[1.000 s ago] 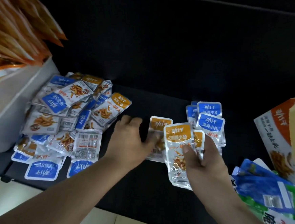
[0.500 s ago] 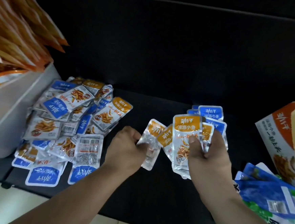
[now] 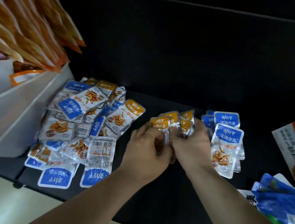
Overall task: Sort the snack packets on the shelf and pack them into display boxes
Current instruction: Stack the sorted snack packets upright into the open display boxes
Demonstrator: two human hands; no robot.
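Both hands meet at the middle of the dark shelf [image 3: 166, 42] around a bunch of orange-topped snack packets [image 3: 173, 121]. My left hand [image 3: 147, 149] grips the packets on the left side and my right hand [image 3: 190, 145] grips those on the right; their lower halves are hidden by my fingers. A loose heap of blue-topped and orange-topped packets [image 3: 82, 128] lies to the left. A small stack of blue-topped packets [image 3: 226, 142] sits just right of my right hand.
A white bin [image 3: 20, 105] with long orange bags [image 3: 26, 31] stands at the far left. An orange-and-white display box [image 3: 292, 148] leans at the right edge, with blue and green bags [image 3: 280, 202] below it. The shelf's front edge runs lower left.
My left hand lifted an orange-topped packet off the shelf and brought it right to the ones in my right hand. Both hands now hold the bunch together.
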